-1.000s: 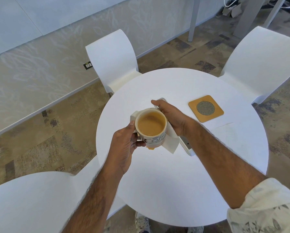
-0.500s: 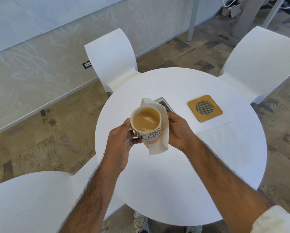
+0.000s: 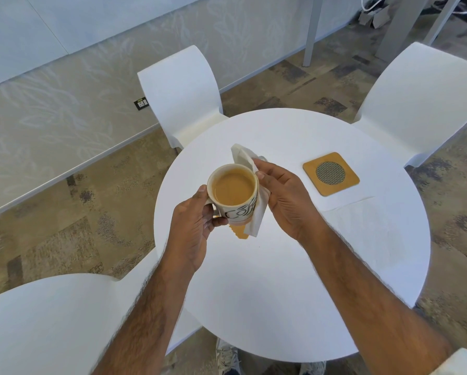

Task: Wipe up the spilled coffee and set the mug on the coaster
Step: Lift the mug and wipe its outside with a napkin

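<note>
Ceramic and nearly brimful, a mug [image 3: 233,194] of milky coffee appears lifted just above a round white table [image 3: 281,293]. The left hand [image 3: 197,226] is curled round its handle side, while the right hand [image 3: 283,196] pinches a white paper napkin [image 3: 256,224] against the mug's opposite wall. A small tan puddle [image 3: 239,233] of spilled coffee lies on the table directly beneath, at the napkin's hanging corner. The wooden coaster [image 3: 331,174] sits well apart to the right, bare. The mug looks rigid, breakable and weighty with liquid, and its glazed wall is likely slick where wet. The handle seems the safest hold, with the mug kept level to avoid a fresh spill. The napkin, thin and limp, should soak fast but tear if scrubbed. White chairs [image 3: 181,85] ring the table.
</note>
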Demonstrator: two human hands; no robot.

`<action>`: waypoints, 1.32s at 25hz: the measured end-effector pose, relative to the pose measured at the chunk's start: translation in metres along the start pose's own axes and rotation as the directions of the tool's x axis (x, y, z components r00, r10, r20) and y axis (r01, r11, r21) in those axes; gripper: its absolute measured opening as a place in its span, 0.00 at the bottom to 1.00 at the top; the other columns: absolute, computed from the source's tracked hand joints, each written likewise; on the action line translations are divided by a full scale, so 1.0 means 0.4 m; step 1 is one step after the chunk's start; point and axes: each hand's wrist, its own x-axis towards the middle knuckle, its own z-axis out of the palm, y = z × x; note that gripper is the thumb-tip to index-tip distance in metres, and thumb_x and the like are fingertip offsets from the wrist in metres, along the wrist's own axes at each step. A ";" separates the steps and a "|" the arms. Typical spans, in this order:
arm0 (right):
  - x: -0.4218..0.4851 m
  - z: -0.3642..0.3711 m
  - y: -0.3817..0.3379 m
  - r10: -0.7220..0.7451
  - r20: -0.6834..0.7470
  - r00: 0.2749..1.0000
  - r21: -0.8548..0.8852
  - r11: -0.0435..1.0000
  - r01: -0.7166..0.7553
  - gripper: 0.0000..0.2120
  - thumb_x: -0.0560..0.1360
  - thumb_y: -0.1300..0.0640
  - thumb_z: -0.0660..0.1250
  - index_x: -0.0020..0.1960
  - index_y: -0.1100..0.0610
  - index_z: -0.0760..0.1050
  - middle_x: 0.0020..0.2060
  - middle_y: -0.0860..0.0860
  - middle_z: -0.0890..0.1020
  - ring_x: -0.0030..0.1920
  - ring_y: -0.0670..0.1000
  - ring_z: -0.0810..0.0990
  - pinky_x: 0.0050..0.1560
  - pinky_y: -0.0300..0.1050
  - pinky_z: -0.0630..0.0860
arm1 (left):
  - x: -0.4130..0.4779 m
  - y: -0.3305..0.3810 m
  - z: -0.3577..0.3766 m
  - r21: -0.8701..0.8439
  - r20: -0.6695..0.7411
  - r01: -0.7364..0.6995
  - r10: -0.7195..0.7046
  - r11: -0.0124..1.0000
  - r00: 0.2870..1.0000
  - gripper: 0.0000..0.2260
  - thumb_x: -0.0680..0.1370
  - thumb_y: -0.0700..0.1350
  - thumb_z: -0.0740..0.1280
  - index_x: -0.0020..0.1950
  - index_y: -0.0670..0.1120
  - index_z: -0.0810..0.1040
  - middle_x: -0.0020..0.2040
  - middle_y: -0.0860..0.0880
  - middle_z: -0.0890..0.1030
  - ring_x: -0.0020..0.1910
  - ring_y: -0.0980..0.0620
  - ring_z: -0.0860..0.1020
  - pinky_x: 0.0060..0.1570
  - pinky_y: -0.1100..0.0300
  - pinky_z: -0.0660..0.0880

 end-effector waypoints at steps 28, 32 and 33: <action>-0.072 0.081 0.002 -0.423 -0.394 0.816 -0.538 0.826 0.169 0.06 0.75 0.62 0.71 0.46 0.51 0.80 0.42 0.52 0.83 0.39 0.43 0.76 0.41 0.35 0.75 | -0.020 0.011 0.001 0.004 -0.107 0.049 -0.048 0.999 0.993 0.19 0.85 0.48 0.62 0.37 0.50 0.85 0.32 0.48 0.74 0.31 0.58 0.76 0.35 0.61 0.76; -0.067 0.120 0.022 -0.423 -0.380 0.823 -0.484 0.849 0.212 0.14 0.77 0.63 0.66 0.45 0.43 0.77 0.47 0.46 0.82 0.49 0.45 0.81 0.47 0.38 0.77 | -0.018 0.013 0.003 0.008 -0.112 0.052 -0.051 0.999 0.992 0.16 0.84 0.50 0.63 0.42 0.52 0.86 0.43 0.43 0.77 0.45 0.51 0.77 0.50 0.50 0.78; -0.064 0.124 0.028 -0.414 -0.396 0.820 -0.463 0.861 0.210 0.13 0.77 0.62 0.65 0.45 0.43 0.77 0.48 0.46 0.80 0.51 0.46 0.80 0.49 0.40 0.77 | -0.019 0.015 0.006 -0.004 -0.119 0.052 -0.052 0.999 0.991 0.16 0.84 0.50 0.63 0.41 0.51 0.85 0.38 0.46 0.77 0.39 0.54 0.76 0.46 0.52 0.75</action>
